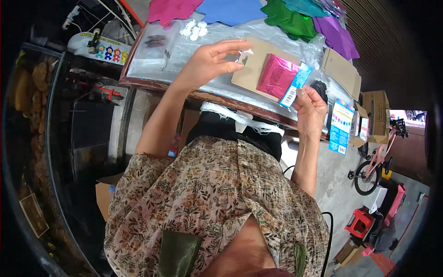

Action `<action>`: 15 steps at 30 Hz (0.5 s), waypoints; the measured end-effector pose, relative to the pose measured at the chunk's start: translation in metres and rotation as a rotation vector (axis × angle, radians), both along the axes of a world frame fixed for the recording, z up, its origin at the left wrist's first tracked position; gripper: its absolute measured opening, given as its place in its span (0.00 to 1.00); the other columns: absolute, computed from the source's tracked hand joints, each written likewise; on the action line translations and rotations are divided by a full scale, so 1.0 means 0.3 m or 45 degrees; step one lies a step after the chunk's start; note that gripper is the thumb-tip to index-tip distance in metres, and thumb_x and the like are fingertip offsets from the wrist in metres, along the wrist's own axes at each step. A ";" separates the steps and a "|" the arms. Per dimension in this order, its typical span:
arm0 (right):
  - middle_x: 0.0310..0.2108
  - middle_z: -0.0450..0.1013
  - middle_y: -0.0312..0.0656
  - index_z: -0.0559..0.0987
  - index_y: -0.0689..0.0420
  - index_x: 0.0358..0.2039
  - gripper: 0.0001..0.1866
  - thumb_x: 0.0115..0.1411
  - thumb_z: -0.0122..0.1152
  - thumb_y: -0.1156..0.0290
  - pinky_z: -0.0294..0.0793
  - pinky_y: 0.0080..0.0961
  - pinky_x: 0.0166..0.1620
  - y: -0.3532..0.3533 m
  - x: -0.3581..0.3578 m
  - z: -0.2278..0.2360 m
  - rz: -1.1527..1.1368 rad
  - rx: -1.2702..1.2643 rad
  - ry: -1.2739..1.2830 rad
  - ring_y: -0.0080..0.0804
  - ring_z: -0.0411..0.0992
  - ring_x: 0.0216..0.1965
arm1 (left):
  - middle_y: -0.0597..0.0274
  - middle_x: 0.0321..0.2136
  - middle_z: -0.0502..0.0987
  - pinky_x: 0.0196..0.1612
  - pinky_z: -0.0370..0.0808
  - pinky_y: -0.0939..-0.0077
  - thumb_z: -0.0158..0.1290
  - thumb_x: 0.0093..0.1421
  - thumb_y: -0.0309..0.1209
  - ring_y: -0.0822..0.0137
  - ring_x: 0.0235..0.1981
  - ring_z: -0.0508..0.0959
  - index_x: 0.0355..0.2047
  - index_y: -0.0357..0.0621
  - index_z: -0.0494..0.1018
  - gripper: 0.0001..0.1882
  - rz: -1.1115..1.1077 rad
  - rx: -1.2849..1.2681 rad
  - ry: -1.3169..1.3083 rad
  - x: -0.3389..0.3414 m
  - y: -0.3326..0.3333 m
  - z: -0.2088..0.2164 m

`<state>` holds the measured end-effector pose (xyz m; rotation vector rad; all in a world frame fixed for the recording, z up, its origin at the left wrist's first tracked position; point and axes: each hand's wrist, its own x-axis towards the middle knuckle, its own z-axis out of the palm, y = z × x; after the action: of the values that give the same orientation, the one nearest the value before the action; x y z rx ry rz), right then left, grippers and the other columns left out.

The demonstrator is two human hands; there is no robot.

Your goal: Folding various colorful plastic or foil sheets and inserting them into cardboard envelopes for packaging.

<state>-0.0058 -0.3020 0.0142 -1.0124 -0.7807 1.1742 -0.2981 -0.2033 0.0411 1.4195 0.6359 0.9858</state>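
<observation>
A tan cardboard backing card [244, 77] with a hanging hole at its left end is held over the table. On it lies a shiny magenta foil packet [278, 74], with a blue printed strip [296, 85] along its right edge. My right hand [310, 111] pinches the card at that blue strip, thumb on top. My left hand [212, 63] is at the card's left end, thumb and fingers curved around a small white piece [245, 55] by the hole. What exactly that piece is cannot be made out.
Plastic sheeting covers the table [207, 87]. White string bundles [194, 30] lie behind my left hand. Pink, blue, green [290, 21] and purple foil pieces line the far side. Stacked tan cards [341, 74] sit at right, with a blue printed card [341, 127] over the edge.
</observation>
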 end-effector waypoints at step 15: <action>0.36 0.81 0.38 0.82 0.60 0.43 0.08 0.64 0.63 0.77 0.77 0.22 0.35 -0.004 0.044 -0.020 0.146 -0.131 0.134 0.24 0.78 0.34 | 0.50 0.68 0.63 0.58 0.73 0.73 0.60 0.61 0.19 0.74 0.49 0.73 0.74 0.47 0.50 0.45 -0.075 -0.050 0.066 0.000 -0.030 -0.059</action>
<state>0.0076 -0.3033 0.0082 -0.9917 -0.7079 1.3670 -0.2980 -0.2124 0.0235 1.4254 0.6445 0.8880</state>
